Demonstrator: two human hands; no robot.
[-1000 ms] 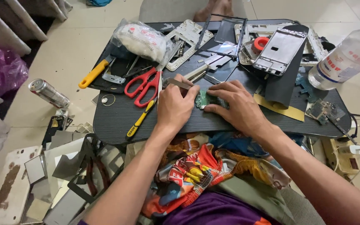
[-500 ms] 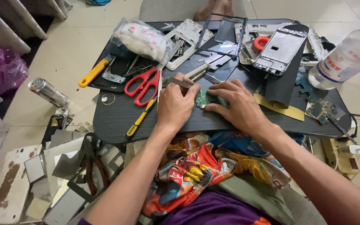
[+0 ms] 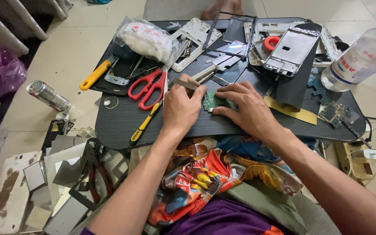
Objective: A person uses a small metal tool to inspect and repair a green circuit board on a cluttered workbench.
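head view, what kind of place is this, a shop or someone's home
Probably a home floor used as a makeshift phone-repair spot. The hands work a small green circuit board on a low black table strewn with phone frames and red scissors, on tiled floor.

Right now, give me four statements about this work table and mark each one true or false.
1. Both hands, left hand and right hand, are at a small green circuit board. True.
2. The red-handled scissors lie right of the right hand. False: they lie left of the left hand.
3. A clear plastic bottle lies at the table's right end. True.
4. The metal can stands on the table. False: it lies on the floor.
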